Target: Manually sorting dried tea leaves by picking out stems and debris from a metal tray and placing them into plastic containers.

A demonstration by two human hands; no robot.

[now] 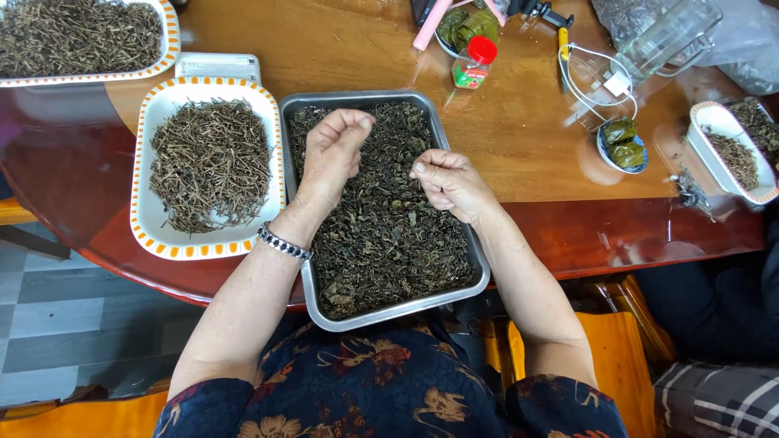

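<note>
over the rectangular metal tray (296, 146) of crinkled dried leaves (381, 243), both hands (333, 150) pinch bits.

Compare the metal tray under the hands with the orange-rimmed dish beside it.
The metal tray is grey, deep-walled, full of dark crumbled leaves; the orange-rimmed dish is white, shallow, heaped with paler thin stems. The left hand and right hand are over the tray only. Both are rectangular.

I have both forearms reaching far from the near edge, bare to the elbows. My left grip (334, 146) is curled into a loose fist, knuckles up. My right grip (448, 180), just beside it, has fingertips (422, 170) pinched together pointing left.
</note>
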